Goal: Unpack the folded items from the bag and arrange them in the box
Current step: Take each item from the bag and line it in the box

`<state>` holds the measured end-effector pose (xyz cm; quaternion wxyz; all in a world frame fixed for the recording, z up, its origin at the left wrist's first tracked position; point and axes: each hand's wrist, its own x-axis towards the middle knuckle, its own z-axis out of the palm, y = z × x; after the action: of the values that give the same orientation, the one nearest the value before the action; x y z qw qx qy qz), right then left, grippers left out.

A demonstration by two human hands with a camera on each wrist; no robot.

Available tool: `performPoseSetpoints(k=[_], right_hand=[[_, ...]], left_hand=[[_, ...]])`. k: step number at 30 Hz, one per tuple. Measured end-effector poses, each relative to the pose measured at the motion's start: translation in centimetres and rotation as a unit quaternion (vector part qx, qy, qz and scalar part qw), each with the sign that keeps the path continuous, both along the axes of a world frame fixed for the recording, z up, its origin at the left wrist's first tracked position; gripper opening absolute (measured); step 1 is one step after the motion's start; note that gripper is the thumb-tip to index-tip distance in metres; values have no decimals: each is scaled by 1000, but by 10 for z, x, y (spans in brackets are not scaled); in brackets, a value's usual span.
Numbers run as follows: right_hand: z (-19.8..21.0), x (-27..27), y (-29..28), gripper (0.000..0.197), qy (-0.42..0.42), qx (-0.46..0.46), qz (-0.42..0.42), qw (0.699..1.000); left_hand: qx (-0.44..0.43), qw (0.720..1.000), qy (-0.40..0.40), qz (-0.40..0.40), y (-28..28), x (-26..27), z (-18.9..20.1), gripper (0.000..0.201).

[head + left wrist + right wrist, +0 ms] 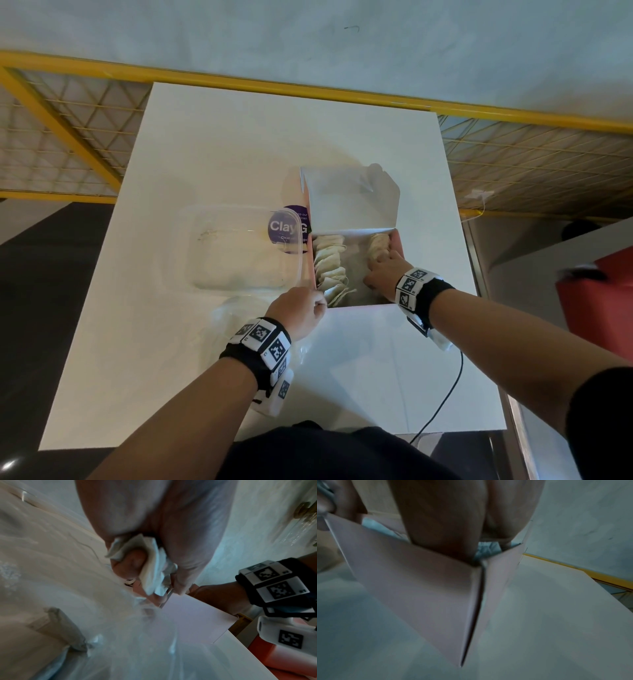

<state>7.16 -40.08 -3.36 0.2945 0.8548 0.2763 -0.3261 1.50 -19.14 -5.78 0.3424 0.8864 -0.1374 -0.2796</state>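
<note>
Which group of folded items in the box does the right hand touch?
The short stack at the far right wall of the box. The right hand presses on it; the long row along the left wall lies apart.

1. Head view looks steeply down from above onto the table and the box
2. Left wrist view sits close, facing along the fingers
3. Right wrist view, blurred, apparently faces the same box's near corner
</note>
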Motion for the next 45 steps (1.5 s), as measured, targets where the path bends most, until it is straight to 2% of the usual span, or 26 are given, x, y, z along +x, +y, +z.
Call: performPoseSetpoints(k=[8, 10, 12, 15, 16, 17, 18, 19, 21, 23, 26, 28, 30, 33, 34, 36, 39, 43, 45], right_hand=[[2, 1, -11, 34, 92, 14, -45, 995], [3, 4, -14, 37, 81, 13, -3, 997], [5, 6, -13, 33, 53, -28, 39, 997], [1, 3, -13, 36, 9, 89, -138, 986], [-2, 4, -18, 37, 12, 87, -93, 992], [0, 1, -23, 30, 30, 81, -26, 996], [-1, -2, -26, 25, 22, 113, -65, 991], [-3, -2, -33, 27, 8, 139, -58, 989], [13, -3, -38, 38, 10, 227, -150, 962], [29, -5, -47, 41, -25, 313, -236, 919], [56, -10, -69, 36, -149, 424, -359, 818], [71, -19, -74, 33, -210, 447, -397, 774], [82, -32, -58, 29, -237, 475, -398, 748], [87, -55, -3, 19, -196, 531, -395, 723], [85, -62, 18, 17, -156, 538, -390, 731], [78, -77, 66, 16, -45, 523, -365, 769], [52, -90, 125, 20, 87, 451, -327, 826], [9, -98, 173, 37, 105, 351, -316, 875], [-11, -103, 187, 59, 99, 317, -333, 882]], left_hand=[[3, 1000, -6, -1, 1, 0, 0, 20], [6, 1000, -8, -2, 0, 0, 0, 20], [6, 1000, -9, -3, 0, 0, 1, 20], [8, 1000, -8, -9, 0, 1, 3, 21], [6, 1000, -6, -11, 0, 1, 5, 21], [4, 1000, -7, -11, 2, 1, 7, 21], [-1, 1000, -11, -9, 4, 0, 11, 23], [-8, 1000, -16, -4, 7, 0, 15, 25], [-29, 999, -28, 16, 15, -1, 27, 30], [-45, 997, -45, 43, 28, -1, 42, 32], [-84, 987, -56, 123, 62, -1, 66, 24], [-104, 977, -53, 179, 90, -3, 77, 15], [-124, 960, -36, 248, 118, -6, 80, 11], [-114, 948, -32, 296, 156, -13, 74, 10], [-94, 953, -34, 287, 164, -14, 69, 10], [-37, 969, -33, 240, 175, -21, 64, 9], [11, 988, 0, 152, 173, -31, 54, 16], [96, 993, 50, 38, 156, -39, 35, 31], [122, 990, 62, 20, 152, -42, 24, 43]])
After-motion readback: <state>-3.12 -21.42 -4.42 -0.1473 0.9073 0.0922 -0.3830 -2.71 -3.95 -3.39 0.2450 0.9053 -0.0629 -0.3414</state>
